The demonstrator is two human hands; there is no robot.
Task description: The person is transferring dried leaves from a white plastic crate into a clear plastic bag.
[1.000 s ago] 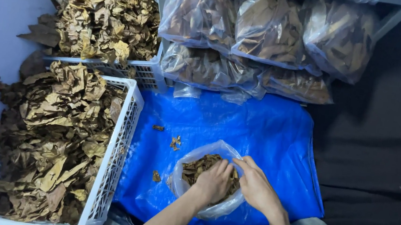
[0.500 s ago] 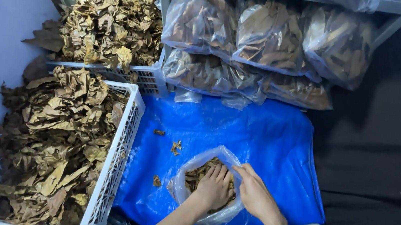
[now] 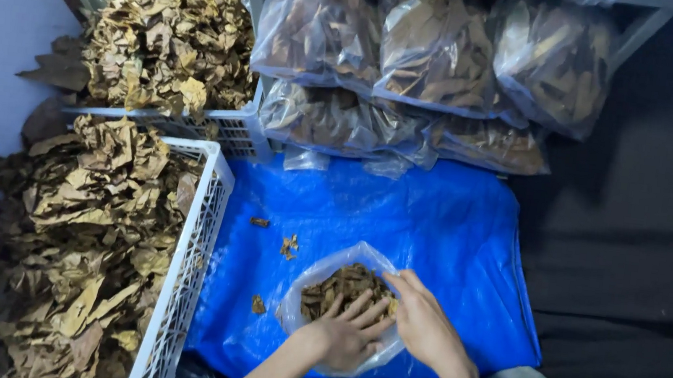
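Blue tarp (image 3: pixel 432 242) spread across the floor, dark cloth (image 3: pixel 637 291) at three o'clock of it. Two white slatted crates of dry brown leaves at nine o'clock: near crate (image 3: pixel 186 282) heaped and spilling over its left rim, far crate (image 3: pixel 234 127) behind it at eleven o'clock, likewise heaped. Filled clear bags of leaves (image 3: pixel 418 63) stacked in two tiers on a metal rack at twelve o'clock, touching one another, lower tier resting just at the tarp's far edge.

Open clear plastic bag (image 3: pixel 322 276) sitting on the tarp's near half, at six o'clock, part filled with dry leaves (image 3: pixel 342 287). Mouth opening upward and slightly toward twelve o'clock; outline close to round, so no clear long axis, at most a slight stretch from eight to two o'clock. Bag directly under both hands, touching them; neither noticeably nearer.

Left hand (image 3: pixel 345 334) laid palm down over the near part of the leaf pile, fingers (image 3: pixel 369 311) spread and pointing toward one o'clock, pressing on leaves rather than clenched around anything. Right hand (image 3: pixel 422 325) at three o'clock of the bag, fingers reaching toward ten o'clock onto the rim; looks like a light pinch of the plastic edge, though closure not plainly shown.

Loose leaf scraps (image 3: pixel 289 247) on bare tarp at eleven o'clock of the bag, near but apart from it; a smaller scrap (image 3: pixel 258 304) just beside the bag at nine o'clock.
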